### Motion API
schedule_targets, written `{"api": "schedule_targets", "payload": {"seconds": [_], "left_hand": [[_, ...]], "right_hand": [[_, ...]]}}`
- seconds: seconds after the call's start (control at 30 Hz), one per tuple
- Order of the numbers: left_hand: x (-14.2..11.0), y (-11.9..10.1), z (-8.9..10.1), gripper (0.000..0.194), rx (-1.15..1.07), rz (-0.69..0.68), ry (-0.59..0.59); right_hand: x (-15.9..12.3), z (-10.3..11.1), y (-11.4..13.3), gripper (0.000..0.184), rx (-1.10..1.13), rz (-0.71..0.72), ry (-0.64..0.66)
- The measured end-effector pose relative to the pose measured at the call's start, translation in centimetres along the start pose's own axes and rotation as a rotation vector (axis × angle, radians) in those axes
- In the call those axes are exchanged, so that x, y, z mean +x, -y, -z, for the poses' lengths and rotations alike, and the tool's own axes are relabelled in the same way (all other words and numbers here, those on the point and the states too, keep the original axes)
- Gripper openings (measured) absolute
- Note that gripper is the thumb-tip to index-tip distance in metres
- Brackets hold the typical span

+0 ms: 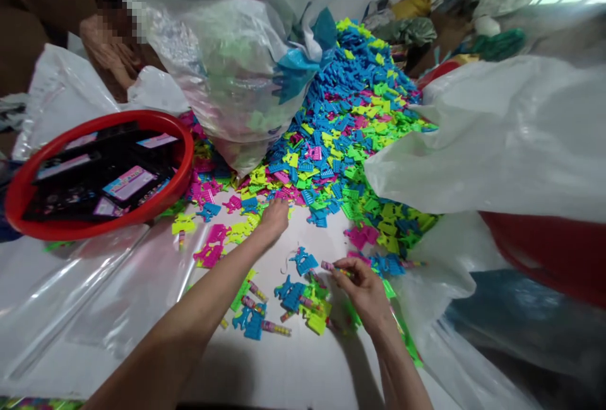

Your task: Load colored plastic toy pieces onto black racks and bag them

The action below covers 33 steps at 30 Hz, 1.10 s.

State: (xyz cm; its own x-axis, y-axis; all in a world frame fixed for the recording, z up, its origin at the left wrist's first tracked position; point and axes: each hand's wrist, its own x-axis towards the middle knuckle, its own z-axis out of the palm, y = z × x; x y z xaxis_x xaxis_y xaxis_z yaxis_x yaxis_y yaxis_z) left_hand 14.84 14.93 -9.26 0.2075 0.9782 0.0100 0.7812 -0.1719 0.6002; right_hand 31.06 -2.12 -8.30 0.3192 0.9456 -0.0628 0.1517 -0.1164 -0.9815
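Observation:
My right hand (362,283) is closed in a pinch on a small candy tube (327,265) with a pink printed label, held above the white tabletop. My left hand (274,220) reaches to the near edge of a heap of flat plastic pieces (345,113) in blue, pink, yellow and green. Its fingers are curled down at some pink pieces, and what they grip, if anything, is hidden. Between my hands lies a blue plastic piece (304,262). Nearer to me are more blue and yellow pieces with several candy tubes (276,328) among them.
At left stands a red basin (189,163) holding black printed packs (129,182). A big filled clear bag (227,81) leans over the heap. Flat clear plastic bags (113,296) lie at left; white plastic sheeting (497,144) hangs at right. Another person (111,43) is behind the basin.

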Motion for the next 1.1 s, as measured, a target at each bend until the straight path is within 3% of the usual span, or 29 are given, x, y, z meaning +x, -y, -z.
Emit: {"api": "schedule_targets", "payload": {"seconds": [0.1,0.2,0.23,0.37,0.43,0.6,0.8,0.93,1.1], "left_hand": [[-1.9,1.2,2.6,0.04,-0.118,0.05,-0.078],[-7.0,1.8,4.4,0.036,-0.286,0.149,-0.106],[-9.1,1.7,4.6,0.033,-0.43,0.209,-0.086],[-16.5,0.4,4.5,0.029,-1.352,0.464,0.058],[-18.4,-0.4,4.7,0.04,-1.547,0.498,0.126],[-19.2,-0.8,5.2,0.057,-1.551,0.599,0.222],[-19.5,-0.1,4.5,0.043,-1.519,0.578,0.074],[-20.3,-0.4,3.9,0.052,-1.521,0.561,0.213],[-20.5,-0.8,4.1,0.058,-1.517,0.52,0.241]], "right_hand": [[-0.8,-1.3,2.3,0.036,0.059,0.036,-0.018],[-1.9,-3.2,3.6,0.031,0.052,0.124,-0.022],[-2.4,-3.9,3.8,0.028,0.031,0.174,-0.025],[-4.5,-6.4,3.1,0.015,-0.056,0.373,0.034],[-5.6,-6.9,2.4,0.012,-0.077,0.404,0.078],[-7.3,-6.1,1.9,0.011,-0.122,0.406,0.125],[-8.5,-4.8,1.4,0.016,-0.072,0.224,0.085],[-8.6,-5.3,0.9,0.018,-0.029,0.197,0.117],[-8.5,-4.9,0.6,0.017,0.07,0.138,0.2]]}}
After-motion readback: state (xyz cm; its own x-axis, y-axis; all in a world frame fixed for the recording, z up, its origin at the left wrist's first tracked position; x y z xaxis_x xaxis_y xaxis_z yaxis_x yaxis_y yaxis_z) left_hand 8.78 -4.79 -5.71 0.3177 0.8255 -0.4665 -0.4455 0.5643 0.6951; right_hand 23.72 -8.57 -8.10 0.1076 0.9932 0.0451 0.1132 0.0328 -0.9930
